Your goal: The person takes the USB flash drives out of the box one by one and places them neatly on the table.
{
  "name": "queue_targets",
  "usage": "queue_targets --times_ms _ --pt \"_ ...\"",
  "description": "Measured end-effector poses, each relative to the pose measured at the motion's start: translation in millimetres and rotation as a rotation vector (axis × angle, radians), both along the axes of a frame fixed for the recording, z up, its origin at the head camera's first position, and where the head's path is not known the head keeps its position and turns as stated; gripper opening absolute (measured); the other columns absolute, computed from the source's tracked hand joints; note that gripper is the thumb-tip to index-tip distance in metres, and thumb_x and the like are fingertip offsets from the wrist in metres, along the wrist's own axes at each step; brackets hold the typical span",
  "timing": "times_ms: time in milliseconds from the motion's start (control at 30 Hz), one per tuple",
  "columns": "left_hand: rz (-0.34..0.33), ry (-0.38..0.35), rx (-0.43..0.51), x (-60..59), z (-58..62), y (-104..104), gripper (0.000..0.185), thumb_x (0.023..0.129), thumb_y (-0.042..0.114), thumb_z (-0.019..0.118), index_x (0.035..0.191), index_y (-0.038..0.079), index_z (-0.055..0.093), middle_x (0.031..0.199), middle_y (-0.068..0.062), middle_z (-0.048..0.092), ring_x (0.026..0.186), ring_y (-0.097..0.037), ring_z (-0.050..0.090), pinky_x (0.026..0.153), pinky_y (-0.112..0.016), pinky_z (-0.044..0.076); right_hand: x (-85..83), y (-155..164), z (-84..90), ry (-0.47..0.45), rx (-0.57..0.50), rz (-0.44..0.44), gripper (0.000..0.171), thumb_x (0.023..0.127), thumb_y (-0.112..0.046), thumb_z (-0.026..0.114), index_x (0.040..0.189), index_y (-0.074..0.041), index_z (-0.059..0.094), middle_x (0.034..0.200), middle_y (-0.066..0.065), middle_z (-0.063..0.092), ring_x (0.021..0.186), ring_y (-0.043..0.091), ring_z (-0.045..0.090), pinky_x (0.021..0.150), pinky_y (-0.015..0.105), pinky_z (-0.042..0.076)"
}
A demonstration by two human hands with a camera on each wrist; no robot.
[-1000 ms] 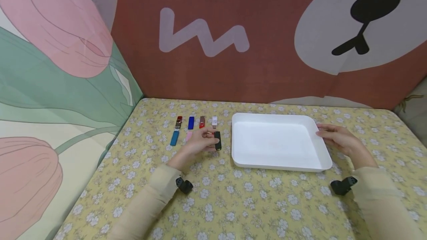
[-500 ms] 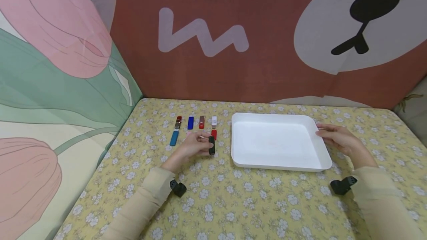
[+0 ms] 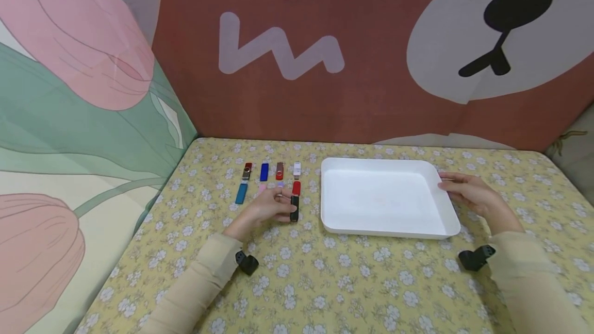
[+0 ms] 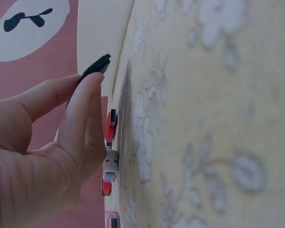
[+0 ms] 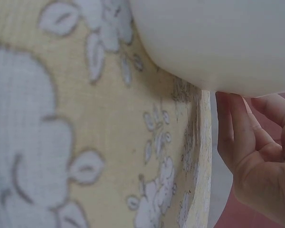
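Note:
In the head view my left hand [image 3: 269, 205] pinches a black USB stick [image 3: 294, 209] between thumb and fingers, just in front of a red USB stick [image 3: 296, 188]. The left wrist view shows the black USB stick [image 4: 96, 66] tilted, its end sticking out past the fingertips. Other sticks lie in rows beyond the hand: a white one [image 3: 297, 170], a brown-red one [image 3: 280, 171], a blue one [image 3: 264, 172], a red-and-metal one [image 3: 247, 171] and a teal one [image 3: 241, 193]. My right hand [image 3: 473, 195] holds the right edge of a white tray [image 3: 390, 233].
The yellow floral tablecloth [image 3: 343, 282] spreads under everything. Pink and lilac sticks are partly hidden behind my left hand. A printed backdrop [image 3: 287, 107] rises at the table's far edge. Each wrist bears a small black camera.
My left hand with the black USB stick has moved left and toward me, uncovering the red stick behind it. The right hand and tray have stayed in place.

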State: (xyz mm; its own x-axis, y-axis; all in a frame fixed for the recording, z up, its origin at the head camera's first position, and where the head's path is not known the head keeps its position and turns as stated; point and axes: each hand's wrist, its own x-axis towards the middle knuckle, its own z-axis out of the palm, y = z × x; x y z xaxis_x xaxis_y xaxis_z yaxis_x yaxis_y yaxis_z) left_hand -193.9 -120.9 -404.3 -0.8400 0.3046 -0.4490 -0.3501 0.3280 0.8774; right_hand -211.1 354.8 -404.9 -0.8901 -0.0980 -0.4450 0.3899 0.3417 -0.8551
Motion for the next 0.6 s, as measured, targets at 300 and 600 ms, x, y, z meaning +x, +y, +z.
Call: queue_targets --times_ms 300,600 --pt "-0.008 -0.005 -0.023 0.8 -0.2 0.8 0.036 0.09 0.003 0.063 0.124 -0.001 0.053 0.109 -0.015 0.059 0.082 -0.017 0.066 0.075 -0.032 0.061 0.4 -0.5 0.7 -0.003 0.011 -0.001 0.076 0.094 -0.033 0.06 0.149 0.002 0.022 0.088 -0.036 0.052 0.082 -0.015 0.058 0.078 0.012 0.054" --pt "-0.023 -0.006 -0.07 -1.3 -3.7 1.2 0.037 0.089 0.002 0.065 0.125 0.001 0.056 0.106 -0.012 0.059 0.079 -0.015 0.064 0.071 -0.029 0.061 -0.4 -0.8 0.9 -0.006 -0.012 -0.015 0.066 0.092 -0.034 0.063 0.143 -0.007 0.032 0.089 -0.034 0.054 0.082 -0.015 0.059 0.078 0.012 0.054"
